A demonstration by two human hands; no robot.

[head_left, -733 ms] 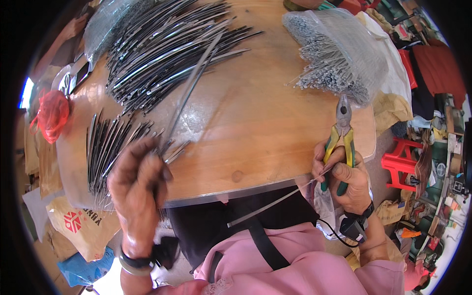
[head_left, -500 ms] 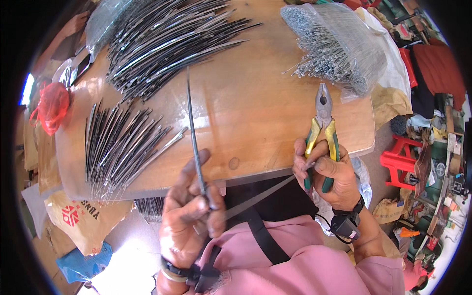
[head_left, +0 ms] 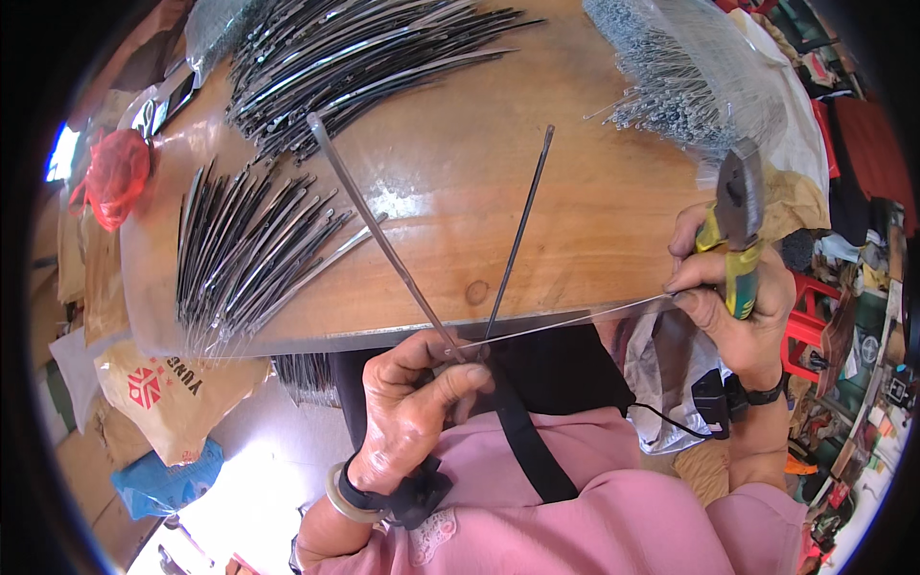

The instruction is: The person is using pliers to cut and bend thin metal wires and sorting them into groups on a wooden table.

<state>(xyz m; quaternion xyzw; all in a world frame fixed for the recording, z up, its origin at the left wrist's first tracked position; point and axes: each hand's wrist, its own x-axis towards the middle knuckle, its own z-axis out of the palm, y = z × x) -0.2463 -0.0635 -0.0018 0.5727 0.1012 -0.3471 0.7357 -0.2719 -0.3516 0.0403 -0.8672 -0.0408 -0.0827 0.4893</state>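
At the desk (head_left: 594,230), the hands now stand farther apart than a moment ago. Left hand (head_left: 417,383), by the desk's near edge: fingers pinching a grey strip (head_left: 384,240) and seemingly a dark strip (head_left: 520,230), splayed over the desk. Right hand (head_left: 743,331), at the desk's near right corner: fingers gripping pliers (head_left: 739,206) and a thin strand (head_left: 575,321), now straight between both hands, judged controlled at both ends.
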